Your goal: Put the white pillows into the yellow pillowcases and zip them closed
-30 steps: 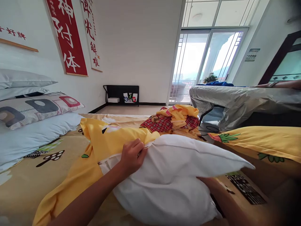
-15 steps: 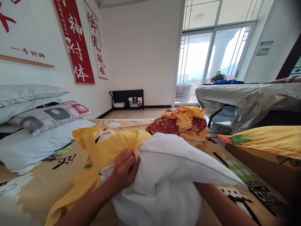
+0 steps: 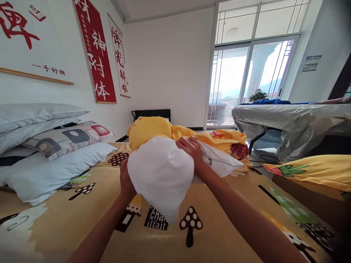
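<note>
A white pillow (image 3: 161, 171) bulges toward me, its far part inside a yellow pillowcase (image 3: 150, 129). My left hand (image 3: 126, 179) grips the pillow's left side, its fingertips mostly hidden behind it. On the upper right side, my right hand (image 3: 192, 149) has its fingers curled over the pillow beside the case's edge. A white flap with a zipper (image 3: 210, 161) spreads out to the right of that hand. Whether the right fingers also hold the case's fabric I cannot tell.
Patterned bedding (image 3: 156, 241) lies under my arms. White pillows (image 3: 68, 164) and a grey patterned pillow (image 3: 74, 137) are stacked at left. Yellow and red plaid cloth (image 3: 238, 149) lies beyond. A yellow pillow (image 3: 318, 168) and a plastic-covered table (image 3: 287, 117) stand at right.
The pillow and case have moved farther from me and now stand bunched up. My right hand, hidden before, shows on the pillow's right side; my left has shifted to its left side.
</note>
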A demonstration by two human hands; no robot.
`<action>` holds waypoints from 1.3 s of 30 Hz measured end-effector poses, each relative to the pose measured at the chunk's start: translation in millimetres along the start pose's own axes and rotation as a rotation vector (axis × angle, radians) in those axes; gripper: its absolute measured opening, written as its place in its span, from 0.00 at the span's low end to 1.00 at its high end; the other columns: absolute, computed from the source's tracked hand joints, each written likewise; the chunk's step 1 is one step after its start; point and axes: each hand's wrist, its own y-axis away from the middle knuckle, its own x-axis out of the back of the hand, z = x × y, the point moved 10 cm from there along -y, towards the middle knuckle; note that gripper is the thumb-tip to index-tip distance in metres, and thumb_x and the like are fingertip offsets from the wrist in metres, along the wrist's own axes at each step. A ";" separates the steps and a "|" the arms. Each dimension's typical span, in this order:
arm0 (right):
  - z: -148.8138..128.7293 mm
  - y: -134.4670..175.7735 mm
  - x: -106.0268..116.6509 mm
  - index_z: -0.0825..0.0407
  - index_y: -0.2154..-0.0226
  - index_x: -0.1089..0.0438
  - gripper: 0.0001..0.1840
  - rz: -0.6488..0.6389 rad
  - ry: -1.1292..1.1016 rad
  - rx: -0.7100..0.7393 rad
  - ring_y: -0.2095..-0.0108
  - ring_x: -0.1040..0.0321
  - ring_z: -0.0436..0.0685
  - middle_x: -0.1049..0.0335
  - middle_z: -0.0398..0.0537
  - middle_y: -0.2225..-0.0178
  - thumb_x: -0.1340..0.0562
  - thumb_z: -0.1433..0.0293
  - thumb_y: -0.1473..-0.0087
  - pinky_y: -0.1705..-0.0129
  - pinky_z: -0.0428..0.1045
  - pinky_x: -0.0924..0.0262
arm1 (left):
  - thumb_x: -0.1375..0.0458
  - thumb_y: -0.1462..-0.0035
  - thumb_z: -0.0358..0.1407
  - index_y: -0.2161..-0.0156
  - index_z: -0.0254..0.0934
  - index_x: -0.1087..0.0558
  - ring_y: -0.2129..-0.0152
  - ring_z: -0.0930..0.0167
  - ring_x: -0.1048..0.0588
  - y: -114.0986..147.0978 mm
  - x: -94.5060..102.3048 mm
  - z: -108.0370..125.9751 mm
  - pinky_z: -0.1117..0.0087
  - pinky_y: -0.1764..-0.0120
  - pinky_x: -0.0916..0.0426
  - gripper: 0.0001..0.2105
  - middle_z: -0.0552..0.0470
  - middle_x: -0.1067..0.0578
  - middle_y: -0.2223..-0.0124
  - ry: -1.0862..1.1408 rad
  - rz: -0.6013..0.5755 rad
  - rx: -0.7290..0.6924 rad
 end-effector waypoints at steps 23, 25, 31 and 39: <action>14.6 182.8 -130.6 0.52 0.39 0.44 0.34 -0.429 0.211 0.054 0.44 0.41 0.65 0.39 0.60 0.41 0.45 0.79 0.49 0.48 0.58 0.47 | 0.48 0.58 0.20 0.35 0.37 0.47 0.36 0.61 0.49 148.6 -131.5 23.0 0.56 0.39 0.48 0.41 0.45 0.48 0.32 -0.264 -0.935 -0.096; 47.6 195.8 -131.5 0.54 0.45 0.35 0.27 -0.493 0.253 -0.087 0.54 0.32 0.62 0.29 0.58 0.52 0.46 0.81 0.48 0.54 0.54 0.43 | 0.52 0.52 0.19 0.39 0.35 0.39 0.40 0.63 0.39 123.2 -120.3 17.8 0.60 0.42 0.41 0.33 0.44 0.37 0.37 -0.229 -0.867 -0.139; 46.2 208.2 -118.3 0.53 0.71 0.27 0.16 -0.655 0.091 -0.067 0.62 0.29 0.57 0.25 0.50 0.67 0.47 0.83 0.50 0.58 0.50 0.44 | 0.50 0.44 0.28 0.56 0.36 0.25 0.59 0.60 0.27 84.5 -49.1 3.9 0.60 0.55 0.32 0.14 0.44 0.23 0.58 -0.223 -0.752 -0.049; 41.1 169.3 -93.9 0.49 0.62 0.25 0.13 -0.677 -0.484 -0.156 0.65 0.30 0.54 0.25 0.46 0.66 0.45 0.72 0.46 0.62 0.47 0.39 | 0.43 0.51 0.33 0.40 0.37 0.36 0.44 0.61 0.34 144.0 -26.8 13.7 0.63 0.43 0.40 0.30 0.45 0.33 0.39 0.092 -1.372 0.070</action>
